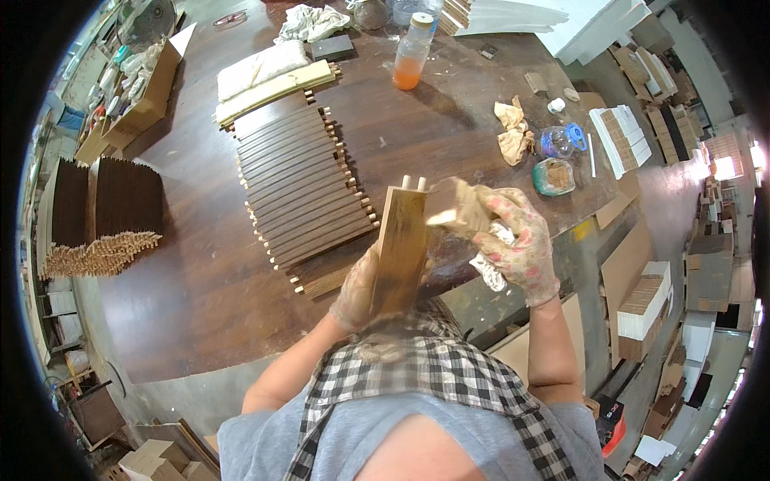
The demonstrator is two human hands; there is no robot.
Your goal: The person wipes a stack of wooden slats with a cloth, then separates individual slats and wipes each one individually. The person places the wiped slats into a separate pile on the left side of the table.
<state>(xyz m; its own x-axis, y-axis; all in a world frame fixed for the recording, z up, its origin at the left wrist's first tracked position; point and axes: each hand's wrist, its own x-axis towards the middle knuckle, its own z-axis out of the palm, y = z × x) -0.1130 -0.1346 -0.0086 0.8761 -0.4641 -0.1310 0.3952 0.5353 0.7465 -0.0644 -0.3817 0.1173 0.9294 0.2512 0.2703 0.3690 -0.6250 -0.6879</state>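
In my left hand [354, 293], gloved, is a brown wooden slat [403, 232] gripped by its edge and tilted upright in front of my apron. Two pale dowels [414, 183] stick out of its far end. My right hand [520, 244], in a flowered glove, is closed on a folded tan pad [464, 208], blurred at its front and close to the slat's right edge. A crumpled white rag [489, 272] is tucked under the same fingers. Left of my hands, a row of dark slats with dowelled ends [297, 184] lies side by side on the table.
A tall stack of dark slats [100, 204] stands on the brown table [192, 321] at left. A bottle of orange liquid [407, 68] stands at the back. On the right are crumpled tan cloth [513, 132], a blue-capped jar [561, 142] and a glass jar [553, 176].
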